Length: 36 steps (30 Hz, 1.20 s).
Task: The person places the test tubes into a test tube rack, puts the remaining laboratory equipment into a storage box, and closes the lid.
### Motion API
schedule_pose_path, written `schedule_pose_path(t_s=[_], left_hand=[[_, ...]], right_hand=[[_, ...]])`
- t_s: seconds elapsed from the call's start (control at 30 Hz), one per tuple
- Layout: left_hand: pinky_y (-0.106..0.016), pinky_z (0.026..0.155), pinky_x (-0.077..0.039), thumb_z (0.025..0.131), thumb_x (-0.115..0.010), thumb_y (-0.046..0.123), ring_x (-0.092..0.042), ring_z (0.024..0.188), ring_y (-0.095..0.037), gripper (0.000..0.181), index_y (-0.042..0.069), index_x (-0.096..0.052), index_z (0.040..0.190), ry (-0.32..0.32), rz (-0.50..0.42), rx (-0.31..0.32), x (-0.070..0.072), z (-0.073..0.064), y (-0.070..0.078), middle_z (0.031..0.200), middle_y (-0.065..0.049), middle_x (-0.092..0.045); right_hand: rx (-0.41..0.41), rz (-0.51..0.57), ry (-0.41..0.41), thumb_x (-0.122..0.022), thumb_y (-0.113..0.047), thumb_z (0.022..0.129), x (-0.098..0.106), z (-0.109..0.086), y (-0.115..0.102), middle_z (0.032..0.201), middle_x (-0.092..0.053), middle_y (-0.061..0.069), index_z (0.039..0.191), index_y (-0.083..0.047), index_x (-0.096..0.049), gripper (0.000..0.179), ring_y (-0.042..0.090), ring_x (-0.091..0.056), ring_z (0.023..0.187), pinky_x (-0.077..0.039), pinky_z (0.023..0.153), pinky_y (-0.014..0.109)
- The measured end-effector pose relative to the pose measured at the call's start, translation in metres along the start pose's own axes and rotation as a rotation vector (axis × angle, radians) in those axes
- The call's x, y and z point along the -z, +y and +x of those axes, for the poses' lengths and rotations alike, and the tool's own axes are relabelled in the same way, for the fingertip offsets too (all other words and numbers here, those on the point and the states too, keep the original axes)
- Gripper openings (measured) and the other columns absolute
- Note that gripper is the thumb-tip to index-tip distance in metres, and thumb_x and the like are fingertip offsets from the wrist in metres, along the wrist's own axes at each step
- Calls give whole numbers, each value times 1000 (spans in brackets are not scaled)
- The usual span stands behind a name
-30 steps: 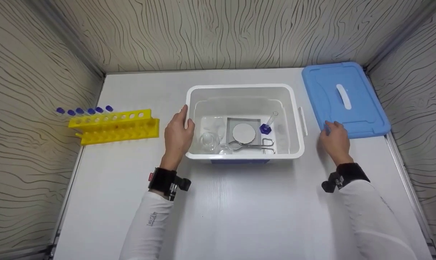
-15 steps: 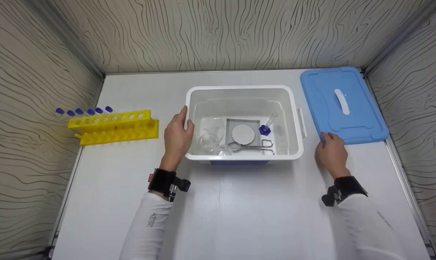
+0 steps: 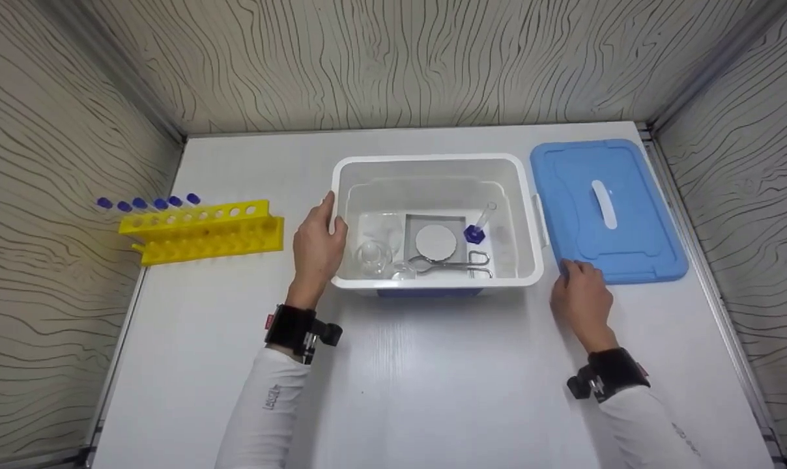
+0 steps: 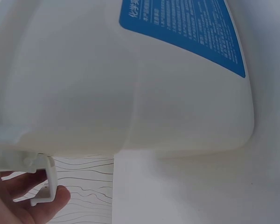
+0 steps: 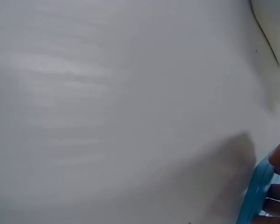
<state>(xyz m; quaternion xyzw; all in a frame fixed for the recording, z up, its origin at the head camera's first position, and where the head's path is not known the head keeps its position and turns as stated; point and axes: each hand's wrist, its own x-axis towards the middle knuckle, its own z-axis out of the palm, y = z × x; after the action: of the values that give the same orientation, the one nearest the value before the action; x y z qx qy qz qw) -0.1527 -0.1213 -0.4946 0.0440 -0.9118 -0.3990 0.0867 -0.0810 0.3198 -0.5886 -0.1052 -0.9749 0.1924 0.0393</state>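
A white plastic storage box (image 3: 436, 284) stands without its lid mid-table. My left hand (image 3: 318, 251) is at its left side, thumb by the rim; in the left wrist view the fingers (image 4: 58, 200) curl about the white side latch (image 4: 51, 179). On the right, a blue lid (image 3: 634, 202) with a white handle lies flat beside the box. My right hand (image 3: 586, 299) grips its near left corner, thumb and fingers on the lid's edge (image 5: 259, 191) in the right wrist view. Inside the box are clear glassware (image 3: 372, 257), metal tongs (image 3: 455, 265) and a purple-footed cylinder (image 3: 475, 233).
At the left stands a yellow test tube rack (image 3: 201, 238) with several purple-capped tubes (image 3: 160, 203) at its rear. A round white disc (image 3: 436, 243) lies over a grey square in the box. Wood-grain panels (image 3: 393, 58) enclose the table's back and sides.
My right hand has drawn the lid towards me and leftward, closer to the box. My left hand stays at the box's left side.
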Motion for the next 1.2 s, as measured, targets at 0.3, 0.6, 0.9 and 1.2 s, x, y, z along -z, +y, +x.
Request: schedule_pose_path(t_s=[0.3,0.6,0.9,1.2], left_hand=[[-43,96,-55,97,-53,19,-67,109,-27,51,10,-48,147,-16,2,15,1,0,0,118,-15,-69],[-44,97,-54,97,-53,18,-67,111,-27,51,10,-48,147,-5,-16,10,1,-2,1,120,-15,-69],[-45,102,-53,98,-52,19,-66,115,-28,51,12,-47,148,-9,-6,27,1,-2,1,123,-15,-68],[-45,104,-51,98,-53,20,-64,119,-30,52,11,-46,149,-23,11,40,3,-2,2,126,-15,-67]], right_hand=[[32,-46,-44,-51,-12,96,7,-17,-12,110,-63,34,123,8,-62,35,52,-60,100,-53,70,61],[-39,43,-86,-47,-19,99,34,7,-11,114,-67,33,125,8,-62,41,50,-66,99,-54,75,58],[-56,80,-150,-49,-20,99,28,42,10,146,-31,44,144,8,-42,53,64,-32,133,-34,105,73],[-15,15,-193,-44,-20,100,13,51,22,145,-24,47,143,13,-38,55,64,-26,133,-23,111,71]])
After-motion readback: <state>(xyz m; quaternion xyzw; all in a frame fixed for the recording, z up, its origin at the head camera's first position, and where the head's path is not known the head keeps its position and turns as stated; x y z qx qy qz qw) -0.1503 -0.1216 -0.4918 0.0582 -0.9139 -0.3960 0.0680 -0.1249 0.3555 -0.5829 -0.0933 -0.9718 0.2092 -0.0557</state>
